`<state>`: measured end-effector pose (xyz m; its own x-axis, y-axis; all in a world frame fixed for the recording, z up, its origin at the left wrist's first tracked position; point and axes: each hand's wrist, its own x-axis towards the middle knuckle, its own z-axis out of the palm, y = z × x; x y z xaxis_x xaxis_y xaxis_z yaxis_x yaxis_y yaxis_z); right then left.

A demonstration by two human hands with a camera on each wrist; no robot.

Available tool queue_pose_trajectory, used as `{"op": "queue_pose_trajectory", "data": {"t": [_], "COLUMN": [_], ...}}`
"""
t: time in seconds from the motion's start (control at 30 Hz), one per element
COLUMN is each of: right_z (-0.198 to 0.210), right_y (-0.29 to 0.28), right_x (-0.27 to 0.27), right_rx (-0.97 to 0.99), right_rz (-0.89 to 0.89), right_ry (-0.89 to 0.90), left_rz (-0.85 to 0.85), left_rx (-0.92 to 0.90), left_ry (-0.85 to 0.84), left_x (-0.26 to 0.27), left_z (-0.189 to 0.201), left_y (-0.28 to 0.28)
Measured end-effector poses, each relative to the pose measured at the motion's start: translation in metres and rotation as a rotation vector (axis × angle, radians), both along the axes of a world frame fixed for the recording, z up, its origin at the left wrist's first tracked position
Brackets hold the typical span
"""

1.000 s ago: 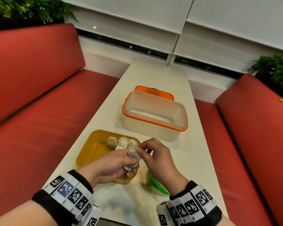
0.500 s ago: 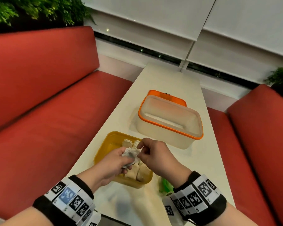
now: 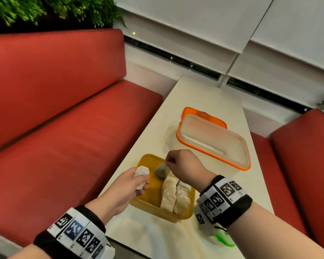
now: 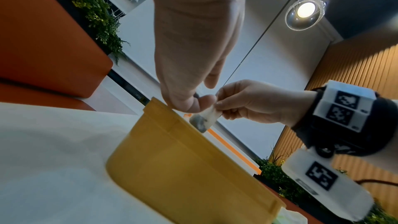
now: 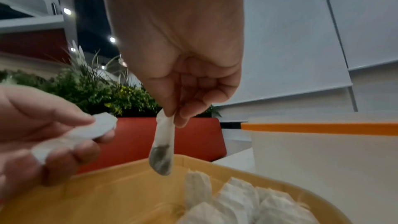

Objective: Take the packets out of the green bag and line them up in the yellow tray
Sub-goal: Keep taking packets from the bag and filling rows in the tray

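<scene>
You are working under dim indoor light; a ceiling lamp [image 4: 305,10] is glaring overhead, wide-angle lenses are bending the edges, and close objects are blurring softly.

The tray [image 3: 138,202] is set on the counter [image 3: 200,94]; packets [image 3: 173,195] lie inside it, the lidded container [image 3: 213,144] behind it.

No legible text, brand, number or sign appears in any view. The bands on both wrists [image 3: 77,230] [image 3: 221,199] carry only square black-and-white coded markers, as does the white housing [image 4: 323,183] under the right wrist; small print below these markers is too blurred to read. The packets [image 5: 237,200] and the yellow tray [image 3: 148,202] bear no readable label.
</scene>
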<state>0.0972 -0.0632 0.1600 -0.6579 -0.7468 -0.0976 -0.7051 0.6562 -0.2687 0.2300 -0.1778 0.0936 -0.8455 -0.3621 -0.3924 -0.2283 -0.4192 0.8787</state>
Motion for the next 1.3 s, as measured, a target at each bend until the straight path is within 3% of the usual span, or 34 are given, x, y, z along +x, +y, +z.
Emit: {"op": "queue_pose_trajectory", "data": {"t": [0.37,0.83,1.3], "right_z": [-0.030,-0.024,-0.016], "right_y": [-0.026,-0.030,-0.018], "right_x": [-0.010,0.001,0.004], "right_rx": [0.250,0.432,0.357], "right_rz": [-0.029,-0.027,-0.030], "right_ry": [0.013,0.118,0.053], "left_rz": [-0.056,-0.057,-0.030], "left_rx": [0.031,0.021,0.107], "left_ry": [-0.008,-0.016,-0.014], "left_x": [0.005,0.006,0.005], "left_z": [-0.004,-0.006,-0.005], "left_y": [-0.004,-0.003,0.002]}}
